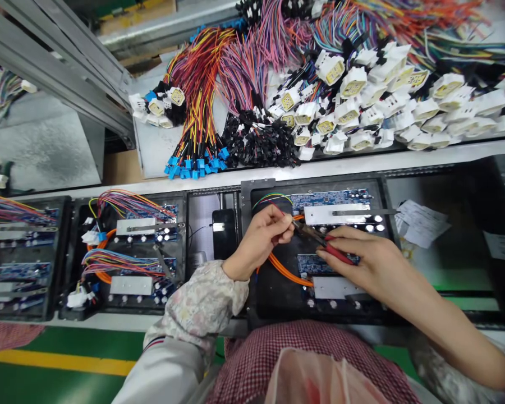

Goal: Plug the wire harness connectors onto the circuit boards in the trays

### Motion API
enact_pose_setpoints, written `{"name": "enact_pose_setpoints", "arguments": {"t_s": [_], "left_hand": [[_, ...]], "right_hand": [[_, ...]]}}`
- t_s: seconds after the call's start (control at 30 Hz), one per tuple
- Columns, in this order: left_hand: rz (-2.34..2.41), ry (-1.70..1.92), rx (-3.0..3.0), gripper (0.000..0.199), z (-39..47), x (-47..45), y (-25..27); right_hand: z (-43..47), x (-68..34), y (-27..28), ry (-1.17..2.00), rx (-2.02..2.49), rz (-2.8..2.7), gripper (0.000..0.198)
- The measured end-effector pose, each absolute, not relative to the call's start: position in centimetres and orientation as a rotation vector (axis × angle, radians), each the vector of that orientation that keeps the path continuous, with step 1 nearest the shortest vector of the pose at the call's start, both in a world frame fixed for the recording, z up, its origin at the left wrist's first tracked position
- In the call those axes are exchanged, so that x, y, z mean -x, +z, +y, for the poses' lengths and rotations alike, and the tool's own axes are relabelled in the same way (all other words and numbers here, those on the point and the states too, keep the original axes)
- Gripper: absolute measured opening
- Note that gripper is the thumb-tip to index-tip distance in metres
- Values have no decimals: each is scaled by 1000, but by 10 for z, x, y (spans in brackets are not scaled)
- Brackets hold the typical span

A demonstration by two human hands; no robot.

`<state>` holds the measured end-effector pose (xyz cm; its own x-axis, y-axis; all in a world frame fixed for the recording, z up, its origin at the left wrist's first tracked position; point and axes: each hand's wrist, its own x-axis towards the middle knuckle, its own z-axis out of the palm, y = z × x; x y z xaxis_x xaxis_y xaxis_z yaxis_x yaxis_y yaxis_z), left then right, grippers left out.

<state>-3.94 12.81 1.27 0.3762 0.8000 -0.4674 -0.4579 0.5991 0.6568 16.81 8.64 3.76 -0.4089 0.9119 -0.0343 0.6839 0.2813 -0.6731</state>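
My left hand [266, 233] is closed in a pinch above the black tray [263, 303], with what looks like a thin red wire [277, 210] at its fingertips. My right hand [362, 255] grips red-handled pliers [339, 251], whose jaws point left and meet the left fingertips. Exactly what lies between the jaws is too small to make out. Under my hands are two blue circuit boards, the upper one [330, 199] and the lower one [307, 264], each with a silver metal plate [336, 214]. A thick orange cable [287, 270] loops beside them, partly hidden by my left hand.
Bundles of coloured wires [202, 84] with blue, black and white connectors [353, 112] lie on the shelf behind. More trays with wired boards [130, 224] stand at the left. A black phone-like object [224, 234] lies between trays, and papers [421, 224] lie at the right.
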Motion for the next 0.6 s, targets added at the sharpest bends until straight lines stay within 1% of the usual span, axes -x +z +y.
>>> {"name": "enact_pose_setpoints", "arguments": {"t_s": [0.1,0.2,0.27,0.4,0.5,0.6], "left_hand": [[868,848,-498,41,127,39,14],[875,857,-514,41,127,39,15],[874,861,-521,41,127,39,15],[875,870,-540,40,127,39,13],[877,864,-544,39,127,40,12],[878,854,-534,37,129,41,12]], "right_hand": [[89,-170,39,847,1458,-2253,28],[91,-174,40,794,1475,-2267,25],[93,-176,39,818,1454,-2258,23],[92,-172,36,959,1438,-2248,28],[91,-167,40,988,1459,-2230,33],[96,-187,45,977,1503,-2113,40]]}}
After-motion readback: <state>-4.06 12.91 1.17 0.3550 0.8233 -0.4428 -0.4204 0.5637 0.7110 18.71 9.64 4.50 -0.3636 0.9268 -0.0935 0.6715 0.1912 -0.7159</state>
